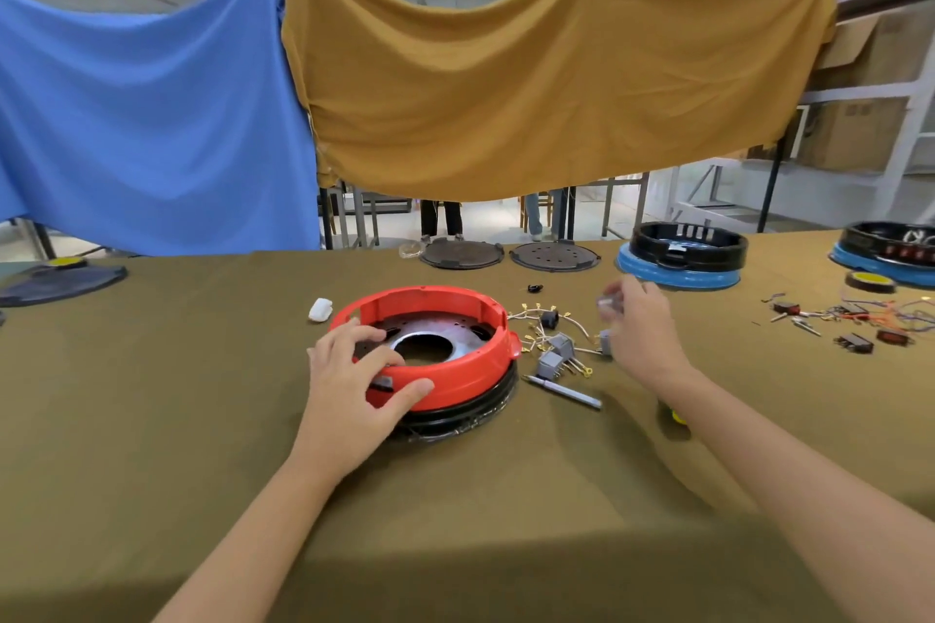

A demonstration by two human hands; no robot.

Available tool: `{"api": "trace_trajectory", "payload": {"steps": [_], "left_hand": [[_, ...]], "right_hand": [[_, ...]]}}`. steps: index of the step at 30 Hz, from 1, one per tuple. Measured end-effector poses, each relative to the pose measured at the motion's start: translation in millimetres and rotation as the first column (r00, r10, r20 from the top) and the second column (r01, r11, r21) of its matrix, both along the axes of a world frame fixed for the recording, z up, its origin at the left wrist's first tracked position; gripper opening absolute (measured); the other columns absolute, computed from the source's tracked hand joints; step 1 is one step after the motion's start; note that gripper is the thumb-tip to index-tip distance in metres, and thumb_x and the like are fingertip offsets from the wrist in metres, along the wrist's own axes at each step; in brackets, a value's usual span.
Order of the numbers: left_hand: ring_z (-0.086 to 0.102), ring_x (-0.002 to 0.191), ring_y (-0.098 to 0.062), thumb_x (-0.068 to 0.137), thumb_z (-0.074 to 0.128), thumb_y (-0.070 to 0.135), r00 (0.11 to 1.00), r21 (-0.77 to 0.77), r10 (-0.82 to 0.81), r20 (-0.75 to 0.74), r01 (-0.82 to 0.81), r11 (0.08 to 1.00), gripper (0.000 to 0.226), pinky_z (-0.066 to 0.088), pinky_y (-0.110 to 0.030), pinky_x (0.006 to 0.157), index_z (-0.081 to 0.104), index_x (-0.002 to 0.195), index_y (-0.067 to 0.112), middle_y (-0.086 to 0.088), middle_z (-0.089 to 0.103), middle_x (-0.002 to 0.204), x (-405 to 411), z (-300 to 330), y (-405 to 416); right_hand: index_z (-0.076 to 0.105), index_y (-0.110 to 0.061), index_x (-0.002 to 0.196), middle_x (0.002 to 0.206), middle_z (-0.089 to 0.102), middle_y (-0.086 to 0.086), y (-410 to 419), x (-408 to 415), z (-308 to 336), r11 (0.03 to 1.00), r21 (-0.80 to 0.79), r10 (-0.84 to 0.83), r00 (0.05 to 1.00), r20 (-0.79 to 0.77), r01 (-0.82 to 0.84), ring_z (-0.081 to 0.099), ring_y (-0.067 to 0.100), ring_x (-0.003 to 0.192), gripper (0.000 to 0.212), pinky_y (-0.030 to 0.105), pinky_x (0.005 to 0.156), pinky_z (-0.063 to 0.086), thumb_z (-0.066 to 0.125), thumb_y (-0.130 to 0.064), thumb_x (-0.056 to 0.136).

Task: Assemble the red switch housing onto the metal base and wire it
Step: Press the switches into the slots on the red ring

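The red ring-shaped housing (455, 369) sits on a black ring in the middle of the table, with the round metal base plate (445, 326) inside it. My left hand (354, 379) grips the housing's near-left rim, fingers inside and thumb on the outer wall. My right hand (640, 334) hovers to the right of the housing and pinches a small blurred grey part (604, 304) in its fingertips. Grey switches with white wires and gold terminals (554, 344) lie between the housing and my right hand.
A pen (564, 391) lies near the switches. A white object (320, 309) sits left of the housing. Two dark discs (460, 254) and black-and-blue assemblies (680, 254) stand at the far edge. Loose wires and red switches (860, 324) and a tape roll (869, 282) lie at right.
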State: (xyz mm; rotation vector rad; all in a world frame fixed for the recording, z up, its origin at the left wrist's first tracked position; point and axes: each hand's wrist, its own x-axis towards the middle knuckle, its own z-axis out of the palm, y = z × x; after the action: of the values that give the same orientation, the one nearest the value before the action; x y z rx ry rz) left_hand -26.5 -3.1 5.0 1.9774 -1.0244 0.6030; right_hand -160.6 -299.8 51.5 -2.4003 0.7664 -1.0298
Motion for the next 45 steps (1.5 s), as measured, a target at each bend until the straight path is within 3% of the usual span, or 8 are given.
{"api": "trace_trajectory", "payload": {"steps": [6, 12, 21, 26, 29, 35, 40, 45], "left_hand": [[0.036, 0.116, -0.018, 0.087, 0.074, 0.032, 0.994, -0.108, 0.070, -0.082, -0.079, 0.991, 0.018, 0.039, -0.049, 0.104, 0.069, 0.097, 0.017, 0.002, 0.054, 0.109, 9, -3, 1], [0.051, 0.086, -0.024, 0.083, 0.049, 0.064, 0.926, 0.015, 0.325, 0.191, -0.334, 0.942, 0.048, 0.043, -0.050, 0.089, 0.070, 0.088, 0.020, 0.003, 0.054, 0.083, 3, 0, -3], [0.056, 0.101, -0.010, 0.097, 0.044, 0.036, 0.950, -0.101, 0.070, 0.304, -0.040, 0.994, 0.040, 0.046, -0.027, 0.086, 0.064, 0.126, 0.017, 0.000, 0.049, 0.131, -12, 1, -2], [0.031, 0.143, -0.019, 0.101, 0.045, 0.045, 0.907, -0.233, 0.195, -0.373, -0.295, 0.927, 0.051, 0.024, -0.036, 0.115, 0.040, 0.150, 0.030, -0.006, 0.030, 0.156, 13, 2, 6], [0.054, 0.128, -0.019, 0.099, 0.055, 0.040, 0.770, -0.346, -0.105, -0.629, -0.156, 0.925, 0.027, 0.038, -0.039, 0.112, 0.059, 0.126, 0.039, 0.006, 0.063, 0.130, 22, -1, 9], [0.054, 0.116, 0.012, 0.083, 0.074, 0.011, 0.865, -0.581, -0.243, -0.438, -0.066, 0.812, 0.062, 0.045, -0.004, 0.086, 0.048, 0.135, 0.032, 0.011, 0.050, 0.135, 17, 0, 17], [0.060, 0.123, -0.026, 0.086, 0.076, 0.019, 0.752, -0.707, -0.494, -0.437, 0.053, 0.706, 0.049, 0.048, -0.044, 0.103, 0.060, 0.132, 0.020, -0.007, 0.064, 0.130, 8, 10, 13], [0.071, 0.082, -0.016, 0.095, 0.063, 0.019, 0.603, -0.686, -0.495, -0.625, -0.122, 0.717, 0.016, 0.061, -0.042, 0.072, 0.067, 0.110, 0.016, -0.009, 0.070, 0.104, 11, 11, 14]], "right_hand": [[0.059, -0.014, 0.114, 0.111, 0.068, 0.008, 77, 7, -2, 0.558, 0.671, 0.203, 0.865, 0.460, -0.488, 0.067, 0.018, 0.098, 0.015, 0.029, 0.078, 0.058, 0.056, -0.012, 0.099], [0.061, -0.006, 0.119, 0.104, 0.065, 0.014, 96, 14, -29, 0.167, 0.721, 0.097, 0.738, 0.667, -0.673, 0.069, 0.022, 0.087, 0.022, 0.033, 0.076, 0.058, 0.046, -0.008, 0.104], [0.062, -0.006, 0.110, 0.101, 0.060, 0.008, 99, 17, -35, 0.283, 0.744, 0.124, 0.792, 0.598, -0.606, 0.062, 0.024, 0.084, 0.016, 0.033, 0.075, 0.060, 0.055, -0.015, 0.099], [0.052, -0.016, 0.097, 0.106, 0.059, 0.006, 105, 21, -43, 0.639, 0.606, 0.309, 0.879, 0.362, -0.474, 0.059, 0.015, 0.077, 0.042, 0.025, 0.064, 0.054, 0.072, -0.050, 0.084], [0.052, -0.018, 0.093, 0.108, 0.060, 0.006, 109, 28, -45, 0.761, 0.509, 0.330, 0.916, 0.230, -0.402, 0.061, 0.020, 0.092, 0.046, 0.035, 0.076, 0.054, 0.066, -0.061, 0.083], [0.053, -0.012, 0.094, 0.087, 0.058, 0.001, 108, 26, -49, 0.672, 0.445, 0.338, 0.779, 0.528, -0.593, 0.051, 0.010, 0.077, 0.032, 0.020, 0.071, 0.043, 0.079, -0.025, 0.081], [0.048, -0.018, 0.096, 0.080, 0.053, -0.008, 105, 24, -49, 0.677, 0.345, 0.294, 0.668, 0.683, -0.650, 0.049, 0.009, 0.072, 0.033, 0.024, 0.070, 0.043, 0.073, 0.000, 0.084], [0.051, -0.018, 0.104, 0.095, 0.062, -0.013, 112, 22, -44, 0.737, 0.223, 0.321, 0.621, 0.715, -0.638, 0.058, 0.007, 0.084, 0.028, 0.028, 0.083, 0.049, 0.066, 0.001, 0.090]]}}
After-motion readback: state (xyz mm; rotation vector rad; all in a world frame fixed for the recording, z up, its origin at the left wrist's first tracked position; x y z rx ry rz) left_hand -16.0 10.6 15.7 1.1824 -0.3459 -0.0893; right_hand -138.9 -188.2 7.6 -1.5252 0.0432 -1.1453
